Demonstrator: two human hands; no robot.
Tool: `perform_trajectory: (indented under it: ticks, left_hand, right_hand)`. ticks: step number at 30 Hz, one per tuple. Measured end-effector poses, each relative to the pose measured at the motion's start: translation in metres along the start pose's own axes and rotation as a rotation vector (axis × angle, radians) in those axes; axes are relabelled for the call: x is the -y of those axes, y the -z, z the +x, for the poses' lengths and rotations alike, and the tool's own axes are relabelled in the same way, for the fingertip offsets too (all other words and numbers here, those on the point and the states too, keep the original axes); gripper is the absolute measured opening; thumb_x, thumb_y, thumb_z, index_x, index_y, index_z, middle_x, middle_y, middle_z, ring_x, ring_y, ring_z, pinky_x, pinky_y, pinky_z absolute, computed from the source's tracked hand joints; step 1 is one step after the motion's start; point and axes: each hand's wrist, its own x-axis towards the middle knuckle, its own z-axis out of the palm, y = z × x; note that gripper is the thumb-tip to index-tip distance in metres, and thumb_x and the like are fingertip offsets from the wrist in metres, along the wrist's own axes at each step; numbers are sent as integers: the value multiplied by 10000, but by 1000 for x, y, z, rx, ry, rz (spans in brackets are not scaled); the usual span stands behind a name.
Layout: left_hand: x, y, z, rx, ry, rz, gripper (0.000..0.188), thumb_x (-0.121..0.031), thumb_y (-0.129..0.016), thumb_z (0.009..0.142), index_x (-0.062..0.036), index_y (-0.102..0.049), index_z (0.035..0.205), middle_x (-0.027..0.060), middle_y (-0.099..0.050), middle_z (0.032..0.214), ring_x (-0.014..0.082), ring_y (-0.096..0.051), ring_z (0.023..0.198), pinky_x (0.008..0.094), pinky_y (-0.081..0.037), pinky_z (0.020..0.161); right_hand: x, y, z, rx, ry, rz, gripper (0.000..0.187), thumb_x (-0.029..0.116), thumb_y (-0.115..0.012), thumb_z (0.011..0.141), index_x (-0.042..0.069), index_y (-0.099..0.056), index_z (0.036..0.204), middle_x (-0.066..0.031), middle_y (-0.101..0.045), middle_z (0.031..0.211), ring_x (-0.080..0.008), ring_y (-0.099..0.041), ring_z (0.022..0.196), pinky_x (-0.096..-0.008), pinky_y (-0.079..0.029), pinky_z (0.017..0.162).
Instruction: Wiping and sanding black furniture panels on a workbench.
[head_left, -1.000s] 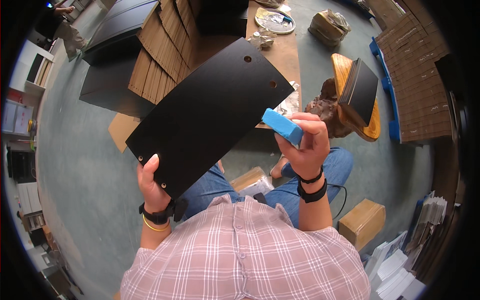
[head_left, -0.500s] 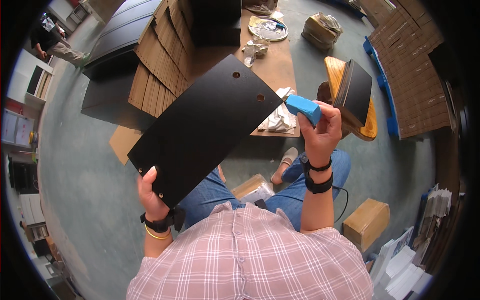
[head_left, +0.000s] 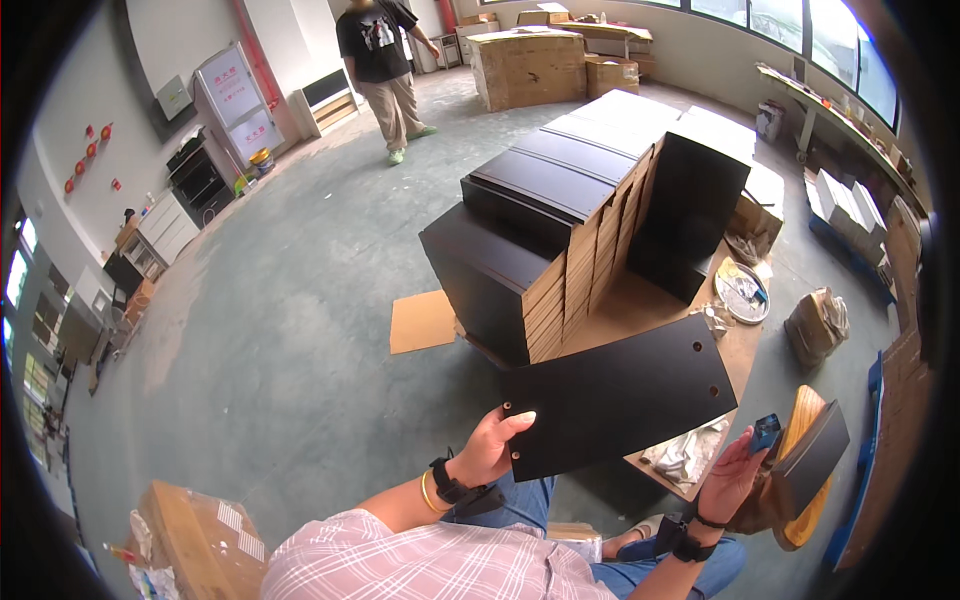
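In the head view, a black panel is held out before the body, clasped at 1 end by the left hand, thumb laid near 2 holes, other fingers largely hidden. A blue block is pinched at the fingertips of the right hand, near dark boards stacked on a wooden stool. With only 1 end supported, the panel could be tipped or scuffed if that hold were loosened; the block could be dropped. Red writing is seen on a white cabinet; the labels on a carton cannot be made out.
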Motion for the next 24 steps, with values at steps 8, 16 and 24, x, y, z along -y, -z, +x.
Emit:
perform_trajectory:
  ticks: [8,16,24]
  left_hand:
    - [8,-1,11,99,81,-62,285,-154,-538,923,-34,-511,1179,64,-620,1066,159,-637,949,310,-532,844]
    - [15,1,13,152,141,-79,285,-147,-532,929,-33,-511,1189,72,-621,1095,162,-634,974,315,-531,854]
    - [13,4,15,128,154,-85,317,-173,-531,932,-28,-499,1212,73,-620,1097,174,-634,972,325,-524,864]
  right_hand:
    - [-62,25,13,79,-379,195,392,385,-430,976,49,-557,1135,-69,-599,1132,-194,-573,983,-325,-490,833]
    - [-78,22,2,180,-359,171,456,343,-389,991,-11,-494,1259,-119,-523,1294,-283,-496,1169,-399,-405,1016]
    - [-62,7,-8,13,-445,248,458,409,-372,988,64,-519,1249,-63,-575,1253,-243,-555,1117,-385,-453,969]
